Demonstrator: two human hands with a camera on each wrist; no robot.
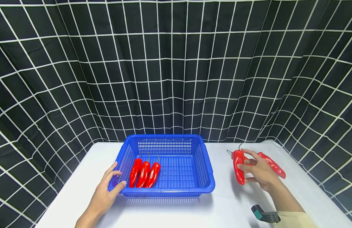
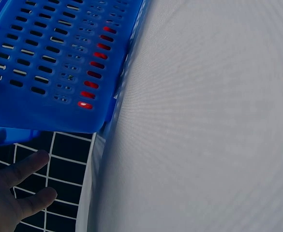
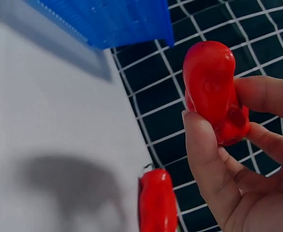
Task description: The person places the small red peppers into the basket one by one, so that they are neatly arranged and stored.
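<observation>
My right hand [image 1: 259, 171] pinches a glossy red chili pepper [image 1: 239, 167] between thumb and fingers, right of the blue basket [image 1: 164, 190]. The right wrist view shows the pepper's rounded end [image 3: 210, 72] toward the camera. Behind that hand lies another red pepper, partly hidden, its stem poking out to the left. My left hand [image 1: 103, 193] rests at the basket's front left corner, its thumb over the rim. Two spread fingers [image 2: 27, 169] show beside the basket in the left wrist view. Three red peppers [image 1: 144, 174] lie side by side in the basket's left part.
Another red pepper [image 1: 272, 165] lies on the white tabletop [image 1: 221, 209] beyond my right hand. A black strap with a green-faced device [image 1: 264, 215] is at my right wrist. Black cloth with white grid lines [image 1: 176, 79] hangs around the table.
</observation>
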